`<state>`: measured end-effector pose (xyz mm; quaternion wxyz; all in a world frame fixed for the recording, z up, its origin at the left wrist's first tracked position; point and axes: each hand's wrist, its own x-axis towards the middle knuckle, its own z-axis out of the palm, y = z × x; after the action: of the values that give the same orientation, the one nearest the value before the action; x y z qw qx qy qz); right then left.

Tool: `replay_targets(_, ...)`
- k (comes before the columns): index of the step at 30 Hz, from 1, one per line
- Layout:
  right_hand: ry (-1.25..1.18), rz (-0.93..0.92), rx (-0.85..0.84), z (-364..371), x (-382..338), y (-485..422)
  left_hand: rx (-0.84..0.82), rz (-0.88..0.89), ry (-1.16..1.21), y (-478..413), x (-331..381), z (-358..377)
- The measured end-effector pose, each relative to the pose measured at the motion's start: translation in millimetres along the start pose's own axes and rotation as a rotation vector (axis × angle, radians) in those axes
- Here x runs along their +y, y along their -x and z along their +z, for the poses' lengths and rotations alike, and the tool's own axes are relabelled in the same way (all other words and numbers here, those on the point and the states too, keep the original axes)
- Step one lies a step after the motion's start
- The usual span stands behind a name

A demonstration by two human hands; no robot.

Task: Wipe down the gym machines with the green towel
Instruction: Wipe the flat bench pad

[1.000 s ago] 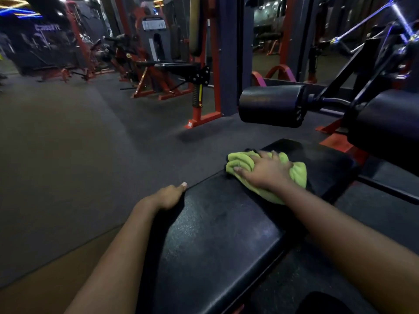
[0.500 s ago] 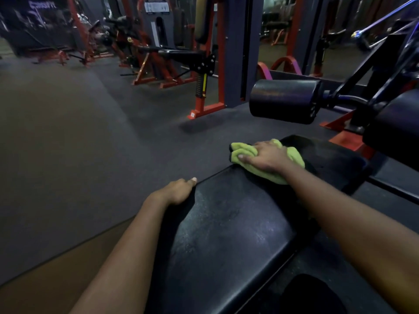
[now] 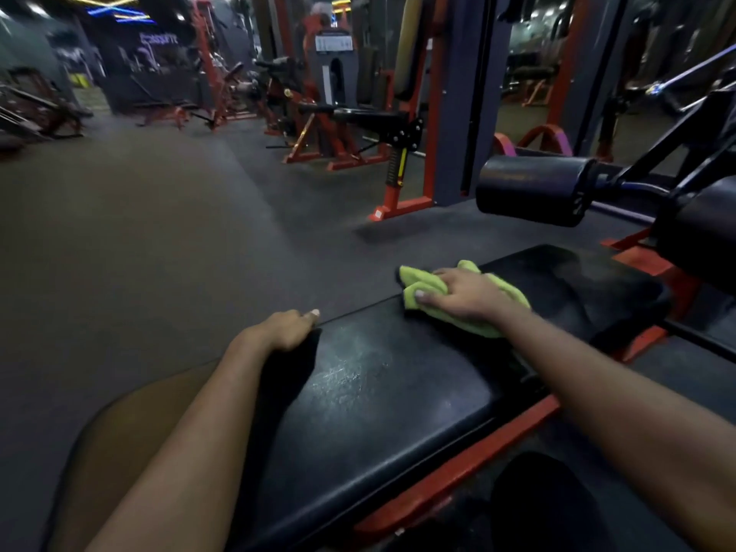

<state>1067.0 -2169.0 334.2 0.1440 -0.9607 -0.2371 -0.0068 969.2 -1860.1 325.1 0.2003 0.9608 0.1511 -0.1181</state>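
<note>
At the pad's (image 3: 378, 392) far end, the soft, light green towel (image 3: 416, 278) is being clutched mid-bunch by the right hand (image 3: 466, 292), the pad's edge by the left hand (image 3: 286, 328).

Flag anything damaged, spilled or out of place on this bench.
Only the black padded bench stands out: pale, streaky marks mid-surface, either scuffs or wipe residue, cannot tell. The right hand grips the crumpled green towel on it; the left hand holds its edge.
</note>
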Motion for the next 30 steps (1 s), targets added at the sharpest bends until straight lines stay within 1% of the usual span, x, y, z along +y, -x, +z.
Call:
replay_targets(3, 0.017, -0.255, -0.006, 16.6, -58.5, 45.0, 0.031, 0.002, 0.014, 25.5, -12.6, -3.9)
replay_targets(5, -0.001, -0.41, -0.008, 20.0, -70.4, 83.9, 0.06, 0.018, 0.008, 38.9, -19.0, -4.3)
replay_targets(6, -0.019, -0.464, -0.049, 17.8, -71.2, 99.6, 0.077, 0.022, 0.002, 47.3, -25.3, -3.1)
replay_targets(7, -0.056, -0.47, -0.1, 15.4, -64.9, 105.2, 0.089, 0.025, 0.001, 51.6, -31.7, -2.2)
replay_targets(8, -0.106, -0.439, -0.111, 12.4, -58.2, 103.6, 0.11, 0.025, 0.001, 56.3, -38.3, -1.9)
replay_targets(9, -0.139, -0.37, -0.068, 11.3, -48.3, 95.2, 0.123, 0.012, 0.006, 59.0, -43.5, -0.4)
replay_targets(11, -0.12, -0.174, 0.062, 9.2, -38.5, 66.0, 0.157, -0.027, 0.006, 70.7, -56.2, -3.8)
replay_targets(13, -0.041, -0.014, 0.059, 12.0, -48.6, 36.7, 0.181, -0.065, -0.013, 82.3, -69.5, -5.9)
replay_targets(14, -0.006, 0.029, 0.032, 16.1, -62.3, 27.8, 0.188, -0.08, -0.019, 87.7, -77.8, -7.0)
replay_targets(15, 0.018, 0.021, 0.014, 21.9, -79.5, 22.3, 0.197, -0.098, -0.016, 91.6, -86.4, -8.3)
replay_targets(16, 0.024, -0.027, 0.005, 25.9, -103.2, 26.3, 0.208, -0.112, -0.021, 95.6, -96.7, -11.2)
replay_targets(19, -0.007, -0.284, -0.025, 39.3, -158.5, 67.0, 0.219, -0.141, -0.001, 100.6, -125.3, -17.9)
replay_targets(21, -0.014, -0.444, -0.037, 45.3, -172.6, 109.0, 0.231, -0.108, 0.013, 106.2, -138.2, -19.4)
replay_targets(22, -0.056, -0.484, -0.059, 44.3, -169.7, 125.0, 0.237, -0.089, 0.013, 108.7, -141.6, -18.3)
replay_targets(23, -0.111, -0.476, -0.072, 42.9, -158.2, 131.3, 0.238, -0.07, 0.005, 111.5, -143.4, -17.2)
replay_targets(24, -0.151, -0.422, -0.053, 40.2, -143.8, 130.6, 0.233, -0.042, -0.003, 114.3, -145.1, -17.2)
replay_targets(25, -0.17, -0.328, -0.017, 36.7, -130.1, 125.6, 0.23, -0.017, 0.006, 118.1, -147.2, -16.6)
replay_targets(27, -0.127, -0.132, 0.046, 29.4, -115.4, 102.9, 0.252, 0.032, 0.055, 125.9, -157.4, -16.3)
replay_targets(28, -0.081, -0.055, 0.05, 28.0, -117.4, 90.7, 0.265, 0.052, 0.092, 129.7, -161.6, -17.1)
replay_targets(29, -0.026, -0.002, 0.057, 28.1, -124.5, 79.2, 0.276, 0.065, 0.132, 130.2, -164.0, -18.5)
replay_targets(30, 0.017, 0.012, 0.059, 31.6, -139.5, 72.5, 0.288, 0.074, 0.161, 134.1, -168.1, -19.8)
